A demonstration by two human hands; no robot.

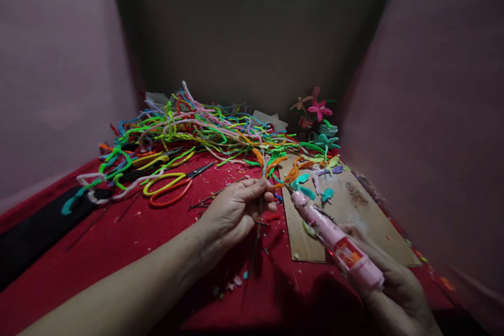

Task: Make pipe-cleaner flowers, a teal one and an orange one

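We have the left hand [236, 210] over the red-covered bench [129, 268], its grip pinching a thin stem [259, 227] between thumb and fingers; orange pipe-cleaner petals [274, 165] show just above it. Right hand [389, 270] has its grip wrapped around a pink glue gun [325, 227], nozzle at the lower orange petals — too dim for us to tell whether it touches. Cardboard sheet [378, 233] lies beneath the gun, turquoise petals [327, 195] on it. Scissors [188, 177] sit left of our left hand. Tangled pipe-cleaner pile [205, 128] runs along the back — pink flower [319, 109] at back right.
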